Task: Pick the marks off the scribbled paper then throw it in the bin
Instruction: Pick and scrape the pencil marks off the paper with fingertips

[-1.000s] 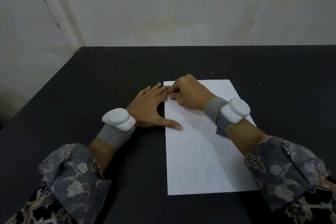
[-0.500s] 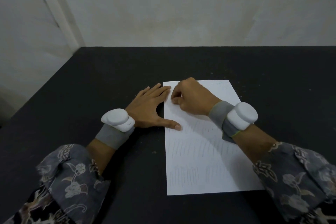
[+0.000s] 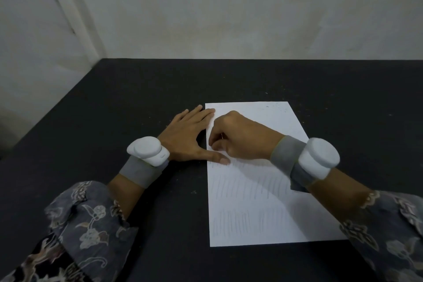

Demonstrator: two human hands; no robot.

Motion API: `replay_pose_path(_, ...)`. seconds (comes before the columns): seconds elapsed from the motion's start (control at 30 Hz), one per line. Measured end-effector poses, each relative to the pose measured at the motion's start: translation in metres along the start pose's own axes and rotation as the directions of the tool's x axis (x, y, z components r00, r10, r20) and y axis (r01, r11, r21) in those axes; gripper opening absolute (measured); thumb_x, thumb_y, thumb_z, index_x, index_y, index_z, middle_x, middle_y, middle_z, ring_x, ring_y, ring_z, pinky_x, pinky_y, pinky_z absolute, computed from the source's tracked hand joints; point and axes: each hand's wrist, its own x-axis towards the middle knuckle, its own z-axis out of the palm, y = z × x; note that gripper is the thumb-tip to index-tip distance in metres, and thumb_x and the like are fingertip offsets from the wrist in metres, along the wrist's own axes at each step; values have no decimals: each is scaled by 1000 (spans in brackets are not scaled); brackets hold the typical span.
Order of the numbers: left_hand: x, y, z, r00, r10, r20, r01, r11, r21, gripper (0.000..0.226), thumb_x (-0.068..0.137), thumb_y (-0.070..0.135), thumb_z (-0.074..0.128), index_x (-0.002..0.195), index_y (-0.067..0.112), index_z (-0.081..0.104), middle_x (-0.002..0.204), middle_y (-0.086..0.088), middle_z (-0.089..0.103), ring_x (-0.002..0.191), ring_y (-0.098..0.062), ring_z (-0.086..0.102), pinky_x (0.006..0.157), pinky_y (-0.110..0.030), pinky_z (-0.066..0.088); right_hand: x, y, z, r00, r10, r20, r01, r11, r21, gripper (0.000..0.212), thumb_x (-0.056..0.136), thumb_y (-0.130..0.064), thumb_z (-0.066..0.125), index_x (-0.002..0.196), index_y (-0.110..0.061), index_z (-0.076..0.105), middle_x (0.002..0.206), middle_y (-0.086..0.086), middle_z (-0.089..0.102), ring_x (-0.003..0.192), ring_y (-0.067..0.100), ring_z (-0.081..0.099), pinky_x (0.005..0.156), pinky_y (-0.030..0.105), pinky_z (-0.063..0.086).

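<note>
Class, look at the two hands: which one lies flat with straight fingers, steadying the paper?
The left hand: its fingers lie straight, thumb on the paper's left edge. The right hand is curled instead.

a pale, off-white wall (image 3: 229, 7) fills the upper part of the frame, its plaster faintly stained and mottled, with small dark specks toward the upper right. at the upper left a second wall (image 3: 27, 41) meets it in a corner, where a lighter vertical strip (image 3: 75, 14) runs slantwise from the top edge down to the table's far left corner. the lower two thirds of the frame is taken by a black, matte table (image 3: 114, 103), its far edge lying straight against the wall and its left edge running diagonally toward the lower left. tiny pale crumbs dot its surface. the light is dim and even, with soft shadows.
</note>
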Motion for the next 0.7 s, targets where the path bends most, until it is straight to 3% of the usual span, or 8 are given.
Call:
replay_pose_path(0.2,0,3,-2,999,-30,13,30,999,29,134,46,97,28,155,25,1,161,13,-5,146,-6,-11,115,-30,-13,13,23,-8,982,136,-130,-143,989,-46,18,90,-10,61,105,-6,70,104,9,66,90,19,62,85,26,52)
replay_pose_path(0.4,1,1,-1,1000,-15,15,15,1000,28,138,43,101,26,155,25,3,161,12,-4,146,-6,-11,115,-31,-12,-4,2,-3,999,-16,35,18,999,-41,16,89,-12,62,102,-8,72,98,4,69,87,15,62,83,24,52)
replay_pose_path(0.6,0,2,-2,999,-31,12,31,999,33,141,40,103,23,155,24,1,161,13,-5,146,-6,-12,114,-29,-13,11,26,-8,984,118,-131,-129,988,-84,19,89,-7,61,105,-5,70,104,9,65,91,22,62,86,34,54)
replay_pose_path(0.7,-1,4,-3,1000,-24,12,24,999,32,134,46,98,29,155,24,2,161,14,-5,146,-5,-12,116,-30,-12,4,15,-7,997,66,-51,-68,996,-52,16,89,-10,62,101,-8,72,101,4,67,88,17,61,84,28,53)
